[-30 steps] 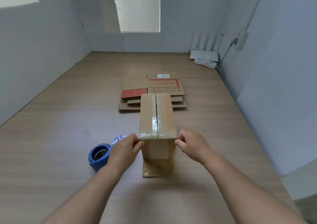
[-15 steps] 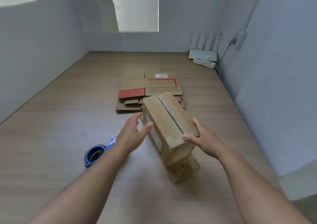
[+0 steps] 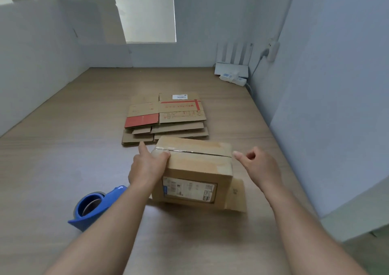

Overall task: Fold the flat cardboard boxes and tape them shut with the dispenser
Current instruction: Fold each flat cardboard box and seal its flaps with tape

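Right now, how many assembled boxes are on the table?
1: the taped cardboard box nearest the person, left hand holding its left end, right hand beside its right end. The stack of flat boxes behind it isn't assembled; none seems hidden.

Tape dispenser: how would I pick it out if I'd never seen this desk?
Start at the wooden table and find the folded box in the middle. Just left of it, partly under the left forearm, lies the tape dispenser. It is the only bright blue thing among brown cardboard.
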### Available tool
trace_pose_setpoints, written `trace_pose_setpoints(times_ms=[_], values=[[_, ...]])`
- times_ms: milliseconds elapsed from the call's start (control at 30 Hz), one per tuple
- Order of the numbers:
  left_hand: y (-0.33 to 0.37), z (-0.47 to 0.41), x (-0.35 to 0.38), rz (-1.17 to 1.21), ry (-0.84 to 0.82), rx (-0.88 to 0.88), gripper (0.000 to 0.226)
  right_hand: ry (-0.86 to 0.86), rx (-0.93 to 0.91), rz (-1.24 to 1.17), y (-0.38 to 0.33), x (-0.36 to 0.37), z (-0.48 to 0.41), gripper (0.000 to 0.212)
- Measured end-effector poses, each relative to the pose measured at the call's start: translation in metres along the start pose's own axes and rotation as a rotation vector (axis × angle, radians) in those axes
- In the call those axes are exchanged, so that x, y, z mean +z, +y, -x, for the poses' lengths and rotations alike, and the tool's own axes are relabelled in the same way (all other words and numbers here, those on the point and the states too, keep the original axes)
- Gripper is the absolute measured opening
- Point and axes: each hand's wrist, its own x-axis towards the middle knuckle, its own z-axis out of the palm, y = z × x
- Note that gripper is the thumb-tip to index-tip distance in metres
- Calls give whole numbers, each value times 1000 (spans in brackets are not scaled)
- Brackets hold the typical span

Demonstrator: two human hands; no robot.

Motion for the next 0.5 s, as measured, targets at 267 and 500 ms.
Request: trace_pose_setpoints(times_ms=[267,500], values=[[-12,18,2,69,-130,-105,103,-153,138,-477,-1,20,13,62],[-13,51,13,222,-238,-31,50,-304,-18,-445,-30,58,15,84]])
